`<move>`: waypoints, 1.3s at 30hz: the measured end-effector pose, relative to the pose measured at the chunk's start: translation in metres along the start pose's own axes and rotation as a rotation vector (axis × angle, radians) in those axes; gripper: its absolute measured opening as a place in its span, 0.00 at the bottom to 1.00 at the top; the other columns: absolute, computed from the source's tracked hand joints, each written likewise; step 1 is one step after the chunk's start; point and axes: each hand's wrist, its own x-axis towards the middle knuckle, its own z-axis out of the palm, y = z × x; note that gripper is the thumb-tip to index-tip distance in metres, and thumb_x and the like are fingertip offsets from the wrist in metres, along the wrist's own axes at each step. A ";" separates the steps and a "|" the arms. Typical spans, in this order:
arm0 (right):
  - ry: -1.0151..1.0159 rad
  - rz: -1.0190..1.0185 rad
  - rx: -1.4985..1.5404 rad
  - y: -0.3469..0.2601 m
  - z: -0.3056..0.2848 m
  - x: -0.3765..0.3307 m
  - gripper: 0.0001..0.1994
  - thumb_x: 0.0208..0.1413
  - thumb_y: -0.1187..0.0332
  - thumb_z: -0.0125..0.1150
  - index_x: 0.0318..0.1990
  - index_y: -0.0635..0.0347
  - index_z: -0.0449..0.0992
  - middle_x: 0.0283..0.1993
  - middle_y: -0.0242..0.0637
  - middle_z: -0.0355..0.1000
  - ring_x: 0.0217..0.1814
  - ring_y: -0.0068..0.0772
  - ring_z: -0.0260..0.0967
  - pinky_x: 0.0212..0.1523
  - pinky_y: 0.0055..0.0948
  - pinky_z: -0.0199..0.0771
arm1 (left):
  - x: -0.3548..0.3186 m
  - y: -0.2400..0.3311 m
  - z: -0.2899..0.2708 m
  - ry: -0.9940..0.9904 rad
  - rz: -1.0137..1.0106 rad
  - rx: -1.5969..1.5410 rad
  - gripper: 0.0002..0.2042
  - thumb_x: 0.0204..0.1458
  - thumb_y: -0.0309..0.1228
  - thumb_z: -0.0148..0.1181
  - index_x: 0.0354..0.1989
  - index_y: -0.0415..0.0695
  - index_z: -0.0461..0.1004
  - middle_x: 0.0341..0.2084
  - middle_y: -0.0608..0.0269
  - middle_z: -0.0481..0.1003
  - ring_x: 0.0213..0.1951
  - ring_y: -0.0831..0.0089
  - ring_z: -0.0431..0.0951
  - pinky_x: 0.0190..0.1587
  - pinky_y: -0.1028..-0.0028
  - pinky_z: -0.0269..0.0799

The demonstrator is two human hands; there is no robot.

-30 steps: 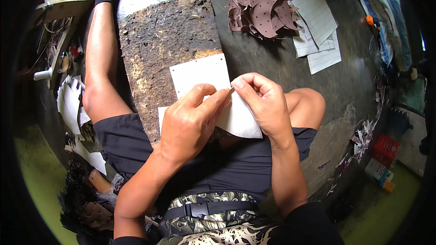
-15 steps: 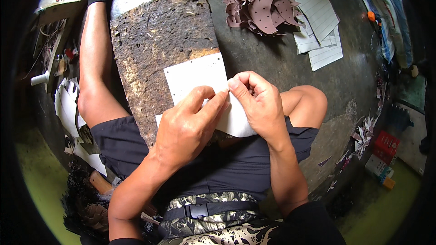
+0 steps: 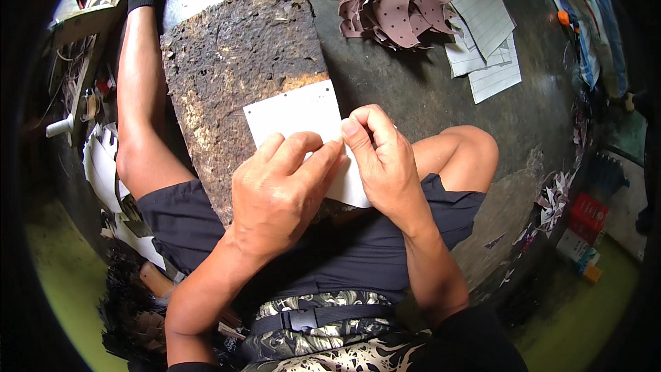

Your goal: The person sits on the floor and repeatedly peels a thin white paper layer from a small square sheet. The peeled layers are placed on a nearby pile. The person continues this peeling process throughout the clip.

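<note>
A white sheet [image 3: 292, 111] with small dark holes along its far edge lies over the near right part of a thick, rough brown board [image 3: 241, 48]. My left hand [image 3: 279, 182] rests over the sheet, its thumb and forefinger closed together at the sheet's right edge. Right beside it, my right hand [image 3: 384, 165] is closed in a pinch on that same edge. The fingertips of both hands nearly meet there. Whatever lies between the fingertips is too small to make out, and the hands hide much of the sheet's near half.
Brown pieces with dark dots [image 3: 396, 3] are heaped beyond the board to the right. White lined sheets [image 3: 482, 21] lie beside them. My bent legs flank the board. White scraps [image 3: 103, 165] lie at left; a red box [image 3: 587, 217] stands at far right.
My right hand has shifted slightly left and away from me, and less of the sheet shows below it. The board and sheet sit a little further left in view. Both hands keep their pinch.
</note>
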 end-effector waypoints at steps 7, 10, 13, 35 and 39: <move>-0.013 0.012 0.078 0.010 -0.001 0.003 0.14 0.83 0.60 0.62 0.48 0.64 0.76 0.34 0.47 0.76 0.33 0.43 0.75 0.39 0.42 0.77 | -0.002 -0.011 0.004 0.038 0.035 -0.031 0.15 0.55 0.30 0.83 0.52 0.49 0.91 0.38 0.69 0.82 0.32 0.68 0.76 0.33 0.66 0.75; -0.023 0.026 0.089 0.014 -0.002 0.005 0.14 0.83 0.60 0.62 0.48 0.65 0.76 0.34 0.48 0.77 0.33 0.44 0.75 0.39 0.43 0.77 | -0.003 -0.012 0.005 0.035 0.035 -0.044 0.15 0.55 0.30 0.83 0.52 0.49 0.91 0.38 0.69 0.82 0.32 0.68 0.76 0.33 0.66 0.75; -0.033 0.028 0.090 0.018 -0.003 0.008 0.15 0.83 0.60 0.62 0.48 0.65 0.76 0.35 0.48 0.77 0.34 0.45 0.76 0.39 0.43 0.78 | -0.003 -0.014 0.005 0.034 0.045 -0.048 0.15 0.55 0.30 0.83 0.51 0.49 0.90 0.38 0.69 0.82 0.32 0.68 0.75 0.32 0.66 0.75; -0.009 0.030 -0.012 0.042 -0.006 0.023 0.15 0.82 0.60 0.64 0.47 0.64 0.77 0.34 0.53 0.78 0.33 0.51 0.81 0.37 0.45 0.78 | 0.001 -0.016 0.004 0.005 0.070 -0.068 0.16 0.52 0.29 0.85 0.49 0.48 0.89 0.38 0.68 0.82 0.31 0.69 0.76 0.30 0.66 0.73; 0.012 0.022 -0.031 0.048 -0.006 0.027 0.15 0.81 0.60 0.64 0.47 0.64 0.77 0.35 0.54 0.79 0.35 0.55 0.82 0.38 0.47 0.78 | 0.001 -0.018 0.005 0.007 0.078 -0.070 0.16 0.52 0.29 0.85 0.49 0.48 0.89 0.39 0.68 0.82 0.31 0.69 0.76 0.30 0.66 0.73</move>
